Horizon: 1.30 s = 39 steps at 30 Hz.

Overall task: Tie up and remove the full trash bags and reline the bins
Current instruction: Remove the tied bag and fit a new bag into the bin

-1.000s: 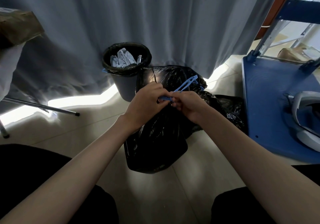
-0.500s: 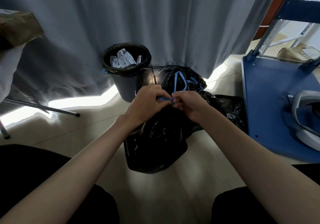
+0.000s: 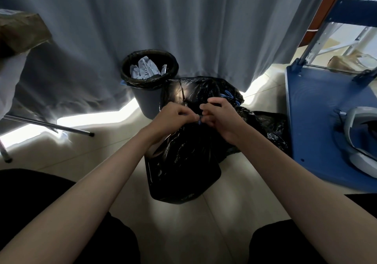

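A full black trash bag (image 3: 183, 168) stands on the floor in front of me. Over its gathered top, my left hand (image 3: 173, 117) and my right hand (image 3: 221, 115) pinch the blue drawstring (image 3: 199, 120), of which only a small knot-like bit shows between the fingers. Behind it sits a second black bag (image 3: 204, 88) with blue drawstring loops (image 3: 228, 96). More black plastic (image 3: 267, 127) lies to the right. A grey bin (image 3: 150, 98) with a black liner and white paper waste (image 3: 145, 70) stands by the curtain.
A grey curtain (image 3: 183, 19) hangs close behind the bin. A blue platform cart (image 3: 318, 117) with a grey-white device (image 3: 359, 135) on it fills the right. A metal leg (image 3: 49, 124) and a brown bag (image 3: 20, 31) are at left. My knees are at the bottom corners.
The blue drawstring loop that stood up above my hands has been pulled down tight; only a small bit shows now. Both hands have stayed over the bag's top.
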Available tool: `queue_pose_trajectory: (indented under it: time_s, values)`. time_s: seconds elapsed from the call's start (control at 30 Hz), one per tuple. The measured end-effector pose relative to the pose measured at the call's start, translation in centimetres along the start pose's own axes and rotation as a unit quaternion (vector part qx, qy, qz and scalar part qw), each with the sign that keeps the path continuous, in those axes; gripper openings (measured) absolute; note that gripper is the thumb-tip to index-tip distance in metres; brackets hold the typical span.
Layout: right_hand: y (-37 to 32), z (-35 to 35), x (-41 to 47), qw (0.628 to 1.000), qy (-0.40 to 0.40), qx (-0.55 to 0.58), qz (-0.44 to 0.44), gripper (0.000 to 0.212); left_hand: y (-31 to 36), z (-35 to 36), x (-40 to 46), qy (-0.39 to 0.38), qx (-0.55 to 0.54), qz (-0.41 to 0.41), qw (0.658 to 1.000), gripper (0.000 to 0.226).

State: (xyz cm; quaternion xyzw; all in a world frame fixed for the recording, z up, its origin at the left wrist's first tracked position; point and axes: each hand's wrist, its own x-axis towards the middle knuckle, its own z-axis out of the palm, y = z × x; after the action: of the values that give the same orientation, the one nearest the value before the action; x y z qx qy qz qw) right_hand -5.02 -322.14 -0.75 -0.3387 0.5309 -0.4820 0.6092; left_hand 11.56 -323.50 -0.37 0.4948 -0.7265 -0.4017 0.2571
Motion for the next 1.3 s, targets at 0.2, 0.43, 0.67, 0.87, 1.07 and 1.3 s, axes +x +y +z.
queue_pose_trajectory:
  time_s: [0.2, 0.43, 0.67, 0.87, 1.07, 1.3]
  values:
    - [-0.2, 0.6, -0.9, 0.957, -0.075, -0.226, -0.164, 0.016, -0.8, -0.7, 0.3, -0.039, -0.177, -0.154, 0.971, 0.034]
    - [0.9, 0.9, -0.6, 0.875, -0.012, -0.401, -0.27, 0.022, -0.8, -0.9, 0.6, -0.031, -0.183, -0.176, 0.967, 0.035]
    - [0.7, 0.9, -0.5, 0.879, -0.007, -0.418, -0.231, 0.017, -0.6, -1.7, 0.5, -0.032, -0.146, -0.151, 0.977, 0.033]
    - [-0.2, 0.0, -0.9, 0.951, -0.074, -0.288, -0.086, 0.018, -0.4, -2.2, 0.3, -0.007, -0.083, -0.067, 0.994, 0.018]
    - [-0.8, 0.4, -0.9, 0.978, -0.058, -0.197, -0.037, 0.019, -0.2, -2.1, 0.4, -0.001, -0.025, -0.028, 0.999, 0.014]
    - [-1.5, -0.4, -0.9, 0.983, -0.036, -0.17, -0.055, 0.033, 0.2, -2.5, 0.2, 0.066, 0.112, 0.072, 0.989, 0.005]
